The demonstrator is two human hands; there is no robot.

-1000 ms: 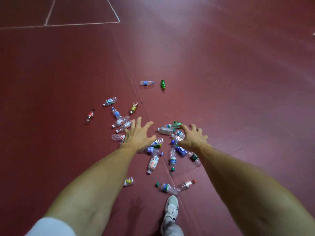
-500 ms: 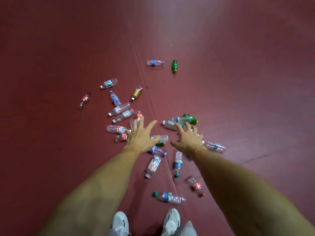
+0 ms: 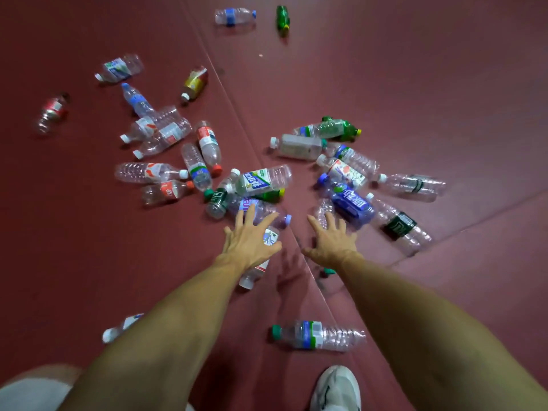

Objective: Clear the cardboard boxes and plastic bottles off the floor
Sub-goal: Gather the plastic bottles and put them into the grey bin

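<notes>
Several empty plastic bottles lie scattered on the dark red floor [image 3: 385, 69]. My left hand [image 3: 249, 240] reaches forward with fingers spread, over a clear bottle with a white cap [image 3: 255, 272] and just short of a purple-labelled bottle [image 3: 258, 210]. My right hand [image 3: 332, 240] is also spread, its fingertips near a blue-labelled bottle [image 3: 350, 204] and a small clear bottle [image 3: 322, 210]. Neither hand holds anything. A clear bottle with a green cap [image 3: 318, 336] lies between my forearms. No cardboard box is in view.
Far bottles include a blue-labelled one [image 3: 234, 16] and a green one [image 3: 282, 19] at the top, a red-labelled one [image 3: 52, 112] at far left. My white shoe [image 3: 336, 390] stands at the bottom. Floor seams run diagonally.
The view has dropped closer to the bottles, which now look larger. Both hands have reached lower toward the pile, fingers still spread. Only one shoe shows now.
</notes>
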